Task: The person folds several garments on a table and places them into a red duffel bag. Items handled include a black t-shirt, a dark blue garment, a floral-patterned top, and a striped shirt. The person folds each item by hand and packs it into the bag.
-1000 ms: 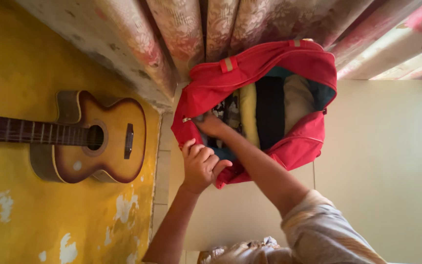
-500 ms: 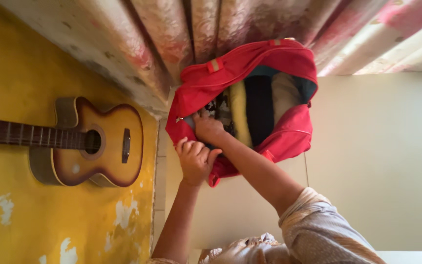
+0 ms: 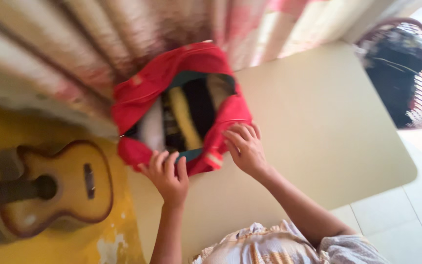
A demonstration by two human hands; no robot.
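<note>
Head view, looking down on a red duffel bag (image 3: 172, 93) lying open on a pale tabletop (image 3: 328, 127). Rolled and folded clothes (image 3: 184, 115) in white, yellow, black and beige fill the mouth of the bag side by side, so the packing appears largely done; the opening gapes wide and the closing of it looks not yet begun. The left hand (image 3: 168, 175) rests with fingers spread on the near red edge of the bag, and the right hand (image 3: 245, 146) lies open on the edge just beside it; neither is visibly clenched on the fabric, though motion blur hides the exact grip. The two hands are apart, a short stretch of rim between them. The bag sits near the table's far left corner, close against a flowered curtain (image 3: 98, 44), which leaves little room behind it. To the right the tabletop is broad and bare up to its far edge. A guitar (image 3: 50, 190) leans against a yellow wall (image 3: 74, 249) at left, and a basket of dark items (image 3: 401, 68) stands beyond the table at right.
</note>
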